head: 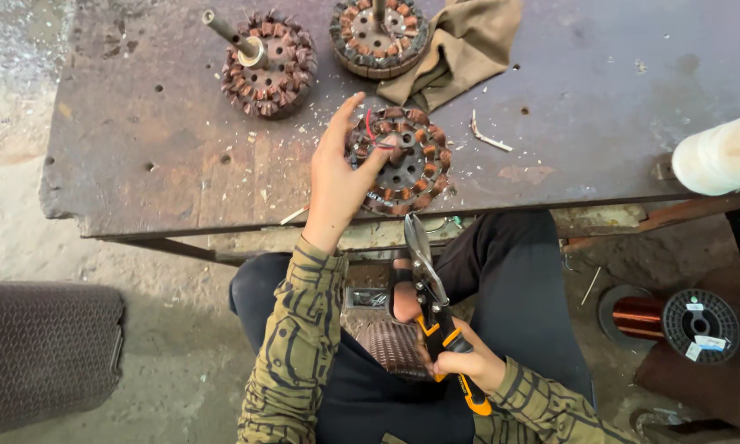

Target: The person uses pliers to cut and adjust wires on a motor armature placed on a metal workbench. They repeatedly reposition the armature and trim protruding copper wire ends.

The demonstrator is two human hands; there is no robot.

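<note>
Head view, left hand [335,177] grip spread on stator [401,159] near bench edge [304,220], right hand [468,362] clenching snips [436,308].

Three stators [398,160] on workbench [600,123]

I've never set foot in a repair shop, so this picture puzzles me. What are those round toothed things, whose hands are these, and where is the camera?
The camera sits on the person's head and looks down at their own two hands and lap. In front of them is a worn metal workbench. On it lie three round motor cores: rings of teeth wound with copper wire. The left hand rests on the nearest core, which has a bit of red wire on top. The right hand holds snips with orange and black handles down by the lap. Farther back are two more cores, one with a shaft and one beside a brown cloth. Lower right, off the bench, is a spool of copper wire.
</note>
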